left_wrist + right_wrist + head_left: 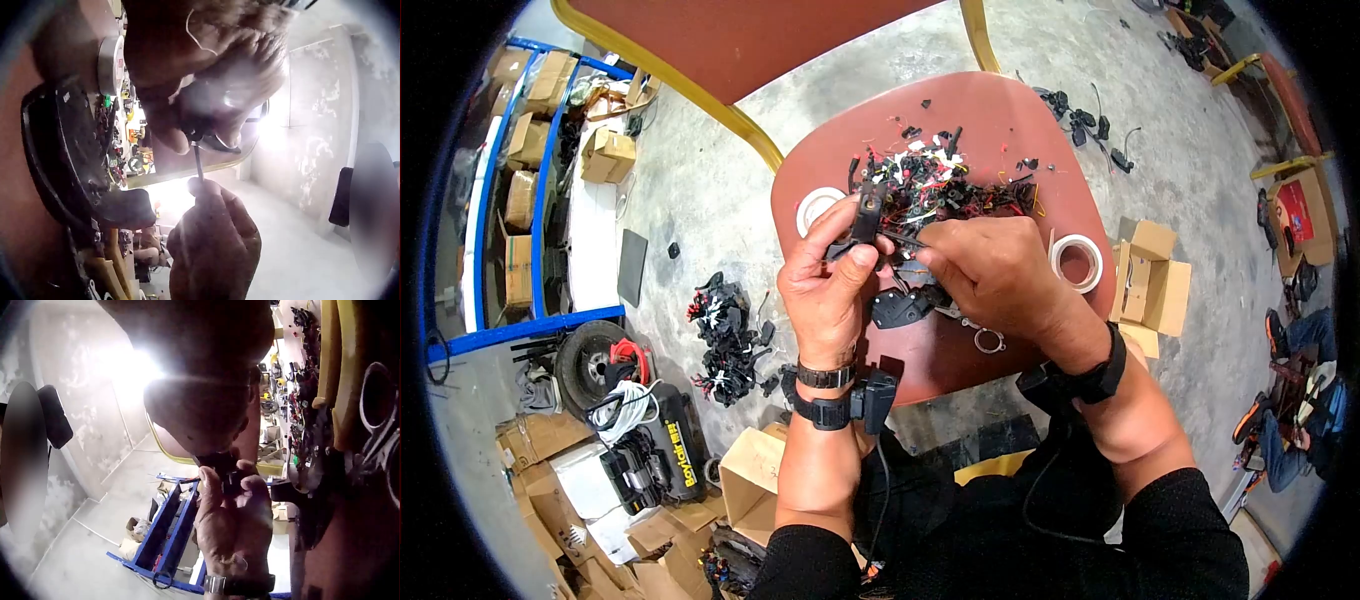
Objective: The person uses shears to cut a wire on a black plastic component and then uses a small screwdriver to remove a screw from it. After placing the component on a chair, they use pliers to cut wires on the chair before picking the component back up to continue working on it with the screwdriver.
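Note:
The left hand point(828, 285) grips a small black part point(867, 215) between thumb and fingers, holding it upright above the red-brown seat point(920, 365). Pinched in the right hand point(990, 265) is a thin dark shaft point(900, 238) whose far end meets the black part. In the left wrist view the right hand point(215, 250) holds this shaft point(199, 164) by thumb and fingertips, against the part in the left hand point(212, 50). The right wrist view shows the left hand point(234, 519) round the black part point(228, 480); its details are too dark to tell.
A pile of small black parts and wires point(940, 185) lies beyond the hands. Two tape rolls point(1094, 262) flank it. A black curved piece point(900, 308) and metal scissors handles point(989, 341) lie nearer the body. An open carton point(1165, 290) stands at the right.

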`<state>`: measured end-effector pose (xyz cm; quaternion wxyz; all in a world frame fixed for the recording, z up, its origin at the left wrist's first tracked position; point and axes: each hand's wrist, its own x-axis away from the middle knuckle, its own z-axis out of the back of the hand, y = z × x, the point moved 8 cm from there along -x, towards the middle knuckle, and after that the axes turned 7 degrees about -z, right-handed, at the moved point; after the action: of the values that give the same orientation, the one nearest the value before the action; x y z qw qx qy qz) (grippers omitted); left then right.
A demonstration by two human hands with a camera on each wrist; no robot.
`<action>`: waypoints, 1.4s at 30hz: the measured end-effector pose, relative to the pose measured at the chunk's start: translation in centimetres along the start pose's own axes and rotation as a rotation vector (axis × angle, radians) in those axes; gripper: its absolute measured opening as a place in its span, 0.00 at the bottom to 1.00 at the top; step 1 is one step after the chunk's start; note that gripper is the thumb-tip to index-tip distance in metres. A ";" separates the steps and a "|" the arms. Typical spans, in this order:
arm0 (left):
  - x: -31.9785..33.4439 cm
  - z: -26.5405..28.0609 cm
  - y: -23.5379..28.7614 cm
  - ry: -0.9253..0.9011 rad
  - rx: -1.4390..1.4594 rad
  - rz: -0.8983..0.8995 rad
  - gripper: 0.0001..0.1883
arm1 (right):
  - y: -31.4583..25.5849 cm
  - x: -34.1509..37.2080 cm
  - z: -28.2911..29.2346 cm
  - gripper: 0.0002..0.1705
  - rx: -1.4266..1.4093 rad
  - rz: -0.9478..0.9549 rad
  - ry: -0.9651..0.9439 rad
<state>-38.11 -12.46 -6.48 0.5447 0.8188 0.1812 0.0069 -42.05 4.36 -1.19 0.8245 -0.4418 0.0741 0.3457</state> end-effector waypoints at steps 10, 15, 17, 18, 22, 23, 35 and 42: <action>0.0 -0.4 -0.7 0.057 0.251 0.054 0.24 | -0.1 0.0 -0.3 0.06 0.042 0.012 -0.006; -0.1 0.1 -0.9 0.074 0.230 0.031 0.25 | -0.3 -0.1 -0.1 0.07 0.008 0.021 0.027; -0.1 0.0 -0.8 0.067 0.225 0.031 0.25 | -0.4 -0.2 -0.1 0.07 0.009 0.029 0.024; -0.1 -0.1 -0.7 0.067 0.229 0.037 0.24 | -0.4 -0.2 -0.2 0.07 0.011 0.032 0.018; -0.1 -0.2 -0.9 0.034 0.263 0.081 0.22 | -0.8 -0.2 0.2 0.07 0.006 0.028 0.012; -0.1 -0.2 -0.9 0.038 0.285 0.091 0.22 | -0.8 -0.1 0.3 0.06 -0.016 0.026 0.019; 0.1 -0.9 -0.4 -0.011 0.366 0.113 0.26 | 2.3 1.7 -2.3 0.11 -1.030 -0.816 -0.240; 0.0 -0.8 -0.3 -0.039 0.376 0.108 0.28 | 1.7 0.9 -1.7 0.09 -0.824 -0.557 -0.135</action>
<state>-38.33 -11.59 -6.41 0.3845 0.9146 0.1244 -0.0136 -42.14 4.13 -3.80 0.6456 -0.7102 -0.2429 0.1407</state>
